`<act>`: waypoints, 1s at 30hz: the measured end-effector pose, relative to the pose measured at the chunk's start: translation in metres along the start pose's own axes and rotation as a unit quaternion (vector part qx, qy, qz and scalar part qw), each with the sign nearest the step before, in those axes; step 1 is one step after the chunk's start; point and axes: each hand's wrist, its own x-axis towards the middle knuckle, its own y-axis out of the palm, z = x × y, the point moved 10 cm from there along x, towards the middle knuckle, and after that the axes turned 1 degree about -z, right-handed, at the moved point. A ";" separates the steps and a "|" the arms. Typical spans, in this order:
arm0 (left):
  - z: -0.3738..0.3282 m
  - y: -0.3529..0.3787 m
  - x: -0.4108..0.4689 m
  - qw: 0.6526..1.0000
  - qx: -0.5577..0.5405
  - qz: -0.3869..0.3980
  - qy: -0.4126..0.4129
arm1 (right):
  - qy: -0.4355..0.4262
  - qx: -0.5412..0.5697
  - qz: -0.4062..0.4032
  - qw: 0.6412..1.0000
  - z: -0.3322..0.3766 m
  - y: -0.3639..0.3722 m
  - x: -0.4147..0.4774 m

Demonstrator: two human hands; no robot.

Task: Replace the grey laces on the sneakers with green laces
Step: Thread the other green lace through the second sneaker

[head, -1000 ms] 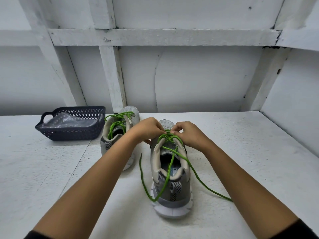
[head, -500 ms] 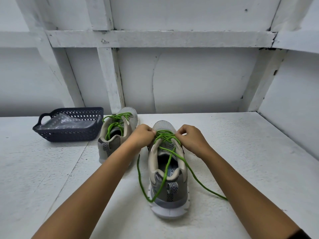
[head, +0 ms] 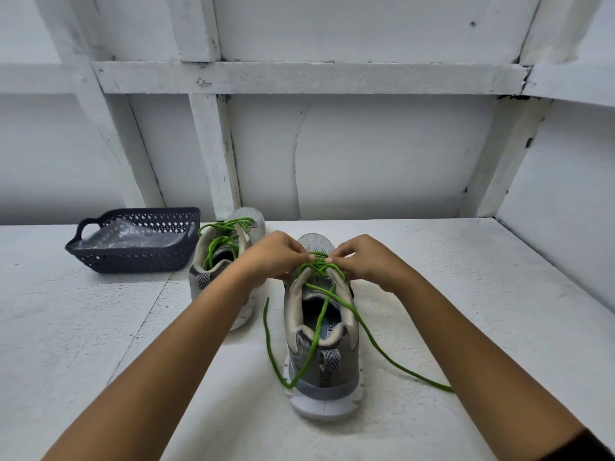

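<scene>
Hands: your left hand (head: 276, 257) and right hand (head: 366, 262) are both curled, each pinching the bright green round lace (head: 318, 270) at the front crossings of the near grey mesh sneaker (head: 321, 357).
Change: half a second ago your hands sat at either side of the lacing. Now the fingertips almost meet over the centre crossing.
Meaning: likely you are snugging that crossing. Threading on this shoe looks nearly complete, and tying is not yet done.
Loose ends: one curls round the heel on the left and one trails right across the white painted table (head: 482, 294). Both lie much as before.
Second grey sneaker (head: 249, 226): stands behind your left forearm and is already laced green.
Dark blue perforated plastic basket (head: 133, 261): at the far left, holding a clear plastic bag, in the same position.
Grey laces: none visible.
</scene>
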 end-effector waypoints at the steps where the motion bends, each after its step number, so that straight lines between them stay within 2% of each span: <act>1: 0.002 0.000 0.000 1.000 -0.006 0.000 -0.014 | 0.006 -0.002 0.004 1.000 0.000 0.001 0.001; 5: 0.004 -0.001 0.002 0.999 0.008 0.001 -0.043 | 0.031 -0.011 0.012 0.999 -0.001 0.005 0.003; 8: -0.002 -0.001 0.002 0.999 0.020 -0.014 -0.033 | 0.041 0.013 -0.017 0.999 -0.007 0.004 0.002; 12: 0.005 -0.008 -0.002 0.996 -0.045 -0.081 -0.021 | 0.054 0.091 -0.094 0.990 -0.026 -0.006 -0.004; 15: 0.023 -0.010 -0.009 0.983 -0.121 -0.133 -0.023 | 0.054 0.128 -0.120 0.983 -0.034 -0.004 -0.013; 17: 0.028 -0.008 -0.011 0.980 -0.126 -0.153 -0.016 | 0.048 0.127 -0.128 0.983 -0.035 -0.003 -0.015; 21: 0.022 -0.001 -0.007 0.986 -0.139 -0.096 -0.017 | 0.050 0.109 -0.105 0.987 -0.029 -0.003 -0.010; 25: 0.018 -0.001 -0.006 0.994 -0.082 -0.064 -0.036 | 0.046 0.074 -0.084 0.993 -0.020 0.002 -0.008; 28: 0.022 0.001 -0.006 0.984 -0.161 -0.066 -0.048 | 0.059 0.120 -0.106 0.985 -0.028 -0.001 -0.010; 30: 0.030 0.003 -0.008 0.965 -0.243 -0.078 -0.066 | 0.074 0.150 -0.109 0.980 -0.034 0.000 -0.012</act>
